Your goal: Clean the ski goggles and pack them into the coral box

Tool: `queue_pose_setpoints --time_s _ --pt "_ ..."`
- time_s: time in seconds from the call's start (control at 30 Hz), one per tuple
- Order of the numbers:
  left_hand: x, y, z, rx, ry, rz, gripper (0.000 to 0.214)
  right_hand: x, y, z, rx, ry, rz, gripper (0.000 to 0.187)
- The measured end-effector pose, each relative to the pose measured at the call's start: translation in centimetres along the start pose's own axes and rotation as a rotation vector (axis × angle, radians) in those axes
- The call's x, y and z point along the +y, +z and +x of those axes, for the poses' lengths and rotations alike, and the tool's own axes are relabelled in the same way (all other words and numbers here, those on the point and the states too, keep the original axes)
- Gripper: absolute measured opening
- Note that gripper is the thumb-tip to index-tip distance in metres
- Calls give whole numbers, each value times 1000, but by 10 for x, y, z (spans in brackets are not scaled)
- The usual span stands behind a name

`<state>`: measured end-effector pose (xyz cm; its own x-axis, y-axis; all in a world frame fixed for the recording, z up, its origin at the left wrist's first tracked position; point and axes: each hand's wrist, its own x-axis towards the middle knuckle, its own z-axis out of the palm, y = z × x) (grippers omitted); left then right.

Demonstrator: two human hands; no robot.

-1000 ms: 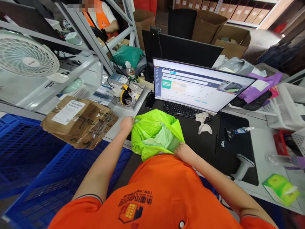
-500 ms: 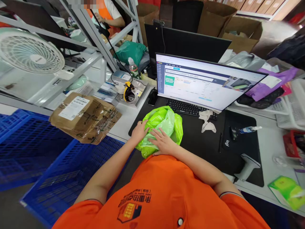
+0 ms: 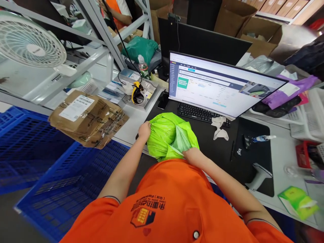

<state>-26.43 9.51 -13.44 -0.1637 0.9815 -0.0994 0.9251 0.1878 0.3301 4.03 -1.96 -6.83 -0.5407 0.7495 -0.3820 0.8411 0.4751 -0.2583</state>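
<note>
A bright green plastic bag (image 3: 162, 133), pale green on its inner side, lies bunched at the front edge of the desk against my orange shirt. My left hand (image 3: 144, 131) is closed on the bag's left edge. At the bag's front right, my right hand (image 3: 193, 156) grips the pale edge of the plastic. What the bag contains, if anything, is hidden. Just behind the bag are a black keyboard (image 3: 196, 112) and a lit monitor (image 3: 215, 89).
A taped cardboard box (image 3: 88, 118) rests at the left, over blue plastic crates (image 3: 63, 192). Right of the bag lie crumpled tissue (image 3: 220, 134), a mouse (image 3: 246, 141) and a barcode scanner (image 3: 259, 177). A fan (image 3: 32, 47) stands at the left; a co-worker (image 3: 117, 13) is beyond the frame.
Both hands lay on the bag with fingers spread; now they are closed on its edges. They have moved apart, the right one rightward, and the bag is spread wider.
</note>
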Motion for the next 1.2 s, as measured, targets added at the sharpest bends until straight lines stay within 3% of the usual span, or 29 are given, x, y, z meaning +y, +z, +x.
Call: queue_pose_setpoints --time_s 0.07,0.13,0.23,0.3,0.43,0.57,0.67,0.87,0.97,1.07,1.13,1.2 --pt "8 -6 -9 28 49 8 33 3 -4 1 7 -9 37 32" --pt "12 -13 -26 40 203 2 37 1 -8 8 41 -30 93 36" --pt "8 -15 -60 -80 702 -62 34 -11 -11 28 150 -92 197 52" --pt "1 -12 -81 -158 912 -104 42 -27 -8 45 179 -140 199 58" --pt "-14 -9 -103 -92 859 -123 64 -60 0 68 119 -272 39 46" --pt "-15 -22 -107 28 850 -166 75 -75 -3 65 206 -480 87 29" --pt "-3 -38 -109 72 938 -195 79 -70 -13 49 206 -497 108 32" --pt "20 -63 -116 187 1291 -94 69 -47 -22 6 215 -473 -38 32" --pt "14 -66 -111 241 1278 -124 67 -30 -25 -17 333 -462 60 33" --pt "4 -69 -104 61 1185 -176 71 -9 -25 -39 445 -286 299 42" --pt "5 -73 -100 -140 983 -149 70 2 -19 -48 386 -107 477 42" --pt "18 -76 -97 -282 696 -81 63 5 -8 -49 224 -23 525 41"
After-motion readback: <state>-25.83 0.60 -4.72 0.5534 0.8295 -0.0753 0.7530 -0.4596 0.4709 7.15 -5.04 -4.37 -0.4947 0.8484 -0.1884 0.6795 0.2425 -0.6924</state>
